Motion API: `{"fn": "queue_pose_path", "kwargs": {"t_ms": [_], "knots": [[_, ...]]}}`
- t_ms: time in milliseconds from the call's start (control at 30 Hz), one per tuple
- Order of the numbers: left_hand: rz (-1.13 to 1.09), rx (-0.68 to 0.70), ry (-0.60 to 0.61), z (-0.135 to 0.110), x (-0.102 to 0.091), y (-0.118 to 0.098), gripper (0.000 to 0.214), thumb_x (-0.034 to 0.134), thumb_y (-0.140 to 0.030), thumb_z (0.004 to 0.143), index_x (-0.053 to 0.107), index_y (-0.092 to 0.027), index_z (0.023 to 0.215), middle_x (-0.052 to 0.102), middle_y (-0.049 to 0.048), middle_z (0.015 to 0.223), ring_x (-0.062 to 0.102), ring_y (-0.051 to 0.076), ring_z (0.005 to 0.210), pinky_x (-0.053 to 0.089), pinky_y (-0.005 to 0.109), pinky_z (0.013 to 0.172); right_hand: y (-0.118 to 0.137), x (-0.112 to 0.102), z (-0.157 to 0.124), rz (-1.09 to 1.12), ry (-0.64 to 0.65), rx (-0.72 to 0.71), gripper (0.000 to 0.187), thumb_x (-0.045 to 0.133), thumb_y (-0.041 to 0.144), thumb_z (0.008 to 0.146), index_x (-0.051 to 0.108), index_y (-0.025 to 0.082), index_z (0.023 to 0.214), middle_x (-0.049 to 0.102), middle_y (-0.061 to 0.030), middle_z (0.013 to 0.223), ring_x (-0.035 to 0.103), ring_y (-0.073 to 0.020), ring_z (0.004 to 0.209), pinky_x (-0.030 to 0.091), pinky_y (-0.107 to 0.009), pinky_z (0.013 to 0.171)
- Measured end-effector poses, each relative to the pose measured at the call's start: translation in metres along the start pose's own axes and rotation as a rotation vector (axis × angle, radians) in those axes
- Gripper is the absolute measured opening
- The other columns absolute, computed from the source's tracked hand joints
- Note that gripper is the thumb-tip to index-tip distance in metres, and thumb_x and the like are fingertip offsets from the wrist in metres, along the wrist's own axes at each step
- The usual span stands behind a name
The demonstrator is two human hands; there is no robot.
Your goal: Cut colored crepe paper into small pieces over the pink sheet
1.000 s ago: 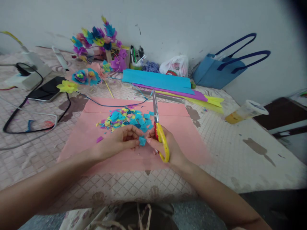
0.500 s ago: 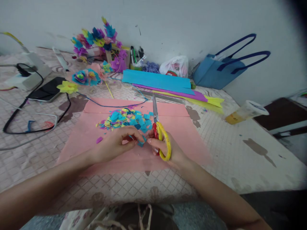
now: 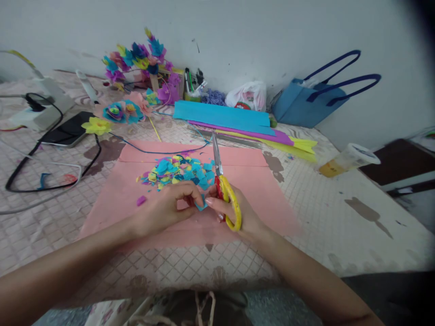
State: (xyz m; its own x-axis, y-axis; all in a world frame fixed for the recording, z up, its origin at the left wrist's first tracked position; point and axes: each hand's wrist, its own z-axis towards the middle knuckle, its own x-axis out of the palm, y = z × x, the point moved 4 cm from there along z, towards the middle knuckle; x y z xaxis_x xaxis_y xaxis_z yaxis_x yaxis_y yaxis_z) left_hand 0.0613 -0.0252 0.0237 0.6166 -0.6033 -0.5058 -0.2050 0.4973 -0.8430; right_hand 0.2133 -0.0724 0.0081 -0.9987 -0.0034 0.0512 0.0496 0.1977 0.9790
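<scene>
And the small blue paper piece (image 3: 201, 206) is over the pink sheet (image 3: 268, 206): the left hand (image 3: 166, 203) pinches it, fingers nearly closed; the right hand (image 3: 247, 216) curls round the scissors (image 3: 217, 158). Looks featherlight, limp, tearable; best nipped by its edges.

Two hands (image 3: 169, 204), one pair of scissors (image 3: 219, 168), one held blue piece (image 3: 201, 206).
One heap of paper scraps (image 3: 181, 170) (too overlapped to count singly), one stray purple scrap (image 3: 141, 200), long paper in three colours (image 3: 222, 116), one phone (image 3: 70, 128), one cup (image 3: 350, 159), one blue bag (image 3: 306, 106), one white plastic bag (image 3: 249, 93).
</scene>
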Motion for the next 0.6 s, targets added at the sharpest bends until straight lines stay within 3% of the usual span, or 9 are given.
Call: {"fn": "queue_pose_path", "kwargs": {"t_ms": [267, 600], "knots": [[-0.074, -0.027, -0.006, 0.0004, -0.0004, -0.0001, 0.008, 0.059, -0.012, 0.082, 0.064, -0.018, 0.081, 0.064, 0.0032, 0.089, 0.060, 0.015, 0.080, 0.048, 0.027, 0.070, 0.0002, 0.0010, -0.0009, -0.023, 0.023, 0.015, 0.025, 0.068, 0.030, 0.068, 0.051, 0.019, 0.083, 0.051, 0.0031, 0.077, 0.044, -0.0049, 0.048, 0.040, -0.018, 0.038], [-0.468, -0.216, -0.035, 0.0021, 0.0030, 0.0042, 0.008, 0.066, -0.023, 0.079, 0.061, -0.017, 0.077, 0.066, 0.0021, 0.086, 0.062, 0.016, 0.083, 0.050, 0.032, 0.079, 0.0028, 0.0022, -0.0034, -0.013, 0.041, 0.003, 0.024, 0.067, 0.031, 0.071, 0.050, 0.019, 0.084, 0.049, 0.0045, 0.072, 0.043, -0.0043, 0.046, 0.041, -0.018, 0.039]]}}
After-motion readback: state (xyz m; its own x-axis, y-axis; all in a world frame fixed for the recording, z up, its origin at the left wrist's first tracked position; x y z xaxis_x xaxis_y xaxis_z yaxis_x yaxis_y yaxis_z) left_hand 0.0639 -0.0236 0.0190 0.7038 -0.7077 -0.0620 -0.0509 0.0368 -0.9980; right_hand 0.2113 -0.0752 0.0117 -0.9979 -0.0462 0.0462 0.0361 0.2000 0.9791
